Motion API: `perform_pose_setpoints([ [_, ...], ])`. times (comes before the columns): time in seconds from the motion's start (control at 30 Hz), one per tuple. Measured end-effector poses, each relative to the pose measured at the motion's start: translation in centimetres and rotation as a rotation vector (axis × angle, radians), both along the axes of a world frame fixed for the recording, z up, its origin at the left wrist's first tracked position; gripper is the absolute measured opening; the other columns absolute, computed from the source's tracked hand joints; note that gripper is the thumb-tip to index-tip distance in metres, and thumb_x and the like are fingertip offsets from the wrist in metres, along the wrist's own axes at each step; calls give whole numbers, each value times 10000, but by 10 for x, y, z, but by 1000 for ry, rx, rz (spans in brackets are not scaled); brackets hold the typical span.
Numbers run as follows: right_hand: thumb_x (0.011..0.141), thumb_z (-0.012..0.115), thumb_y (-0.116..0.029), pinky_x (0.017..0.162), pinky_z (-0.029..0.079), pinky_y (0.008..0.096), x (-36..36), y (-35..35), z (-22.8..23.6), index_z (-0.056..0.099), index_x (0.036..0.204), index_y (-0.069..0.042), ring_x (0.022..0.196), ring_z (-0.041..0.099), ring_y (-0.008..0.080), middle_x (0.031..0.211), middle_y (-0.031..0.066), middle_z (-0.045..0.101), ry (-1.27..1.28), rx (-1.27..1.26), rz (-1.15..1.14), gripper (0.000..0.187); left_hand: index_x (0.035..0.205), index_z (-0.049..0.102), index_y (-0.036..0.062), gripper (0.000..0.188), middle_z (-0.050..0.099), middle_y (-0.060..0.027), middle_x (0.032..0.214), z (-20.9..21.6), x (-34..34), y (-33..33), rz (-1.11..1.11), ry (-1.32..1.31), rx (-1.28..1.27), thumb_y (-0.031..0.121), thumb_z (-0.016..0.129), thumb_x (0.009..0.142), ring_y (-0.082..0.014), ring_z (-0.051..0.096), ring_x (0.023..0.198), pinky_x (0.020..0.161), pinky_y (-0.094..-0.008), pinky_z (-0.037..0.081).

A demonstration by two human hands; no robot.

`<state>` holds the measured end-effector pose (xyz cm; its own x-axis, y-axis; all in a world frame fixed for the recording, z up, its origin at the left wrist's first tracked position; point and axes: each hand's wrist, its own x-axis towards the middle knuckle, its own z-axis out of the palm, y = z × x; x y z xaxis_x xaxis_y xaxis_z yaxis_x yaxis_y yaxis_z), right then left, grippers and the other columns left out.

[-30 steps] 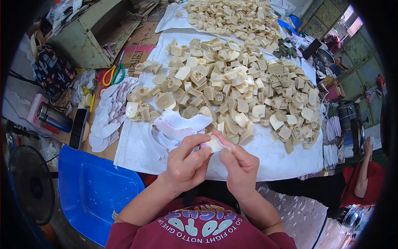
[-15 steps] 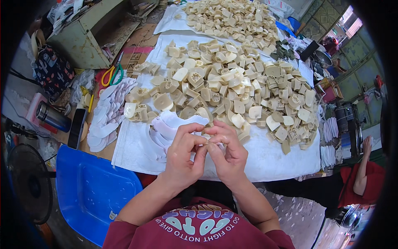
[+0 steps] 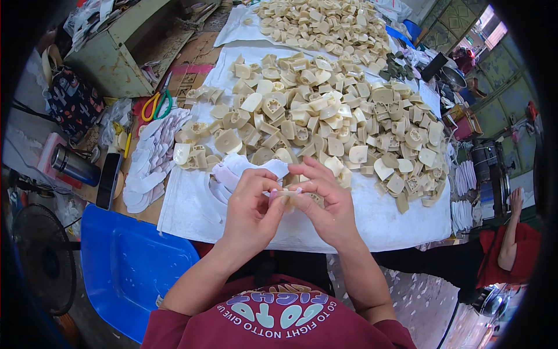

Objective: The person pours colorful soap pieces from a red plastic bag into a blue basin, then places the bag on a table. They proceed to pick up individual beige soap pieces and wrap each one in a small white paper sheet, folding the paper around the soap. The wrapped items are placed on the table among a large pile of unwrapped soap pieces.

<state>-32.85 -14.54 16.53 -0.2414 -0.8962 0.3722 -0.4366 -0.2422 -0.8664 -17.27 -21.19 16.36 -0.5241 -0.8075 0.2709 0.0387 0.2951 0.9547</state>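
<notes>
Close to the front edge of the cloth-covered table, my left hand [image 3: 251, 208] and my right hand [image 3: 329, 205] pinch one small cream piece [image 3: 288, 193] between thumbs and fingers. It resembles the cream moulded pieces in the pile, which look like shoe heels; a bit of white-pink material shows at its ends, and my fingers hide much of it. Just behind my left hand lie curved white strips [image 3: 235, 168] with pinkish undersides. A big heap of cream moulded pieces [image 3: 314, 110] spreads over the white cloth [image 3: 401, 227] beyond both hands.
Left of the cloth lie a stack of white cut pieces [image 3: 148, 166], scissors [image 3: 157, 104], a phone [image 3: 108, 180] and a dark flask [image 3: 75, 166]. A blue plastic tub [image 3: 136, 262] and a fan [image 3: 43, 256] stand lower left. Another person [image 3: 505, 250] is at the right.
My hands have come a little apart and slightly lower. More of the pinched cream piece now shows between my fingertips.
</notes>
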Motion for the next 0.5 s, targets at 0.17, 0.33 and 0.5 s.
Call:
perform_pose_setpoints([
  [0.17, 818, 698, -97, 1035, 353, 446, -2, -1, 1, 688, 900, -62, 1234, 474, 334, 1162, 78, 649, -21, -5, 29, 89, 991, 548, -1, 199, 517, -158, 1152, -4, 1, -6, 41, -107, -399, -65, 633, 823, -138, 607, 805, 593, -241, 505],
  [0.33, 813, 706, -110, 1059, 325, 451, 6, 2, 4, 704, 939, -61, 1253, 458, 349, 1226, 86, 623, 69, -176, -158, 136, 1339, 414, 21, 485, 517, -170, 1261, 2, -10, 1, -29, 380, 434, 57, 608, 896, -265, 633, 1010, 779, -342, 547],
  [0.5, 833, 691, -143, 1074, 311, 415, 15, 6, -4, 680, 1110, -78, 1262, 455, 327, 1300, 115, 570, 326, -306, -162, 285, 1472, 236, 106, 545, 521, -125, 1283, -4, -3, -4, -440, 641, 1142, 380, 352, 1015, -254, 605, 1064, 905, -420, 494],
])
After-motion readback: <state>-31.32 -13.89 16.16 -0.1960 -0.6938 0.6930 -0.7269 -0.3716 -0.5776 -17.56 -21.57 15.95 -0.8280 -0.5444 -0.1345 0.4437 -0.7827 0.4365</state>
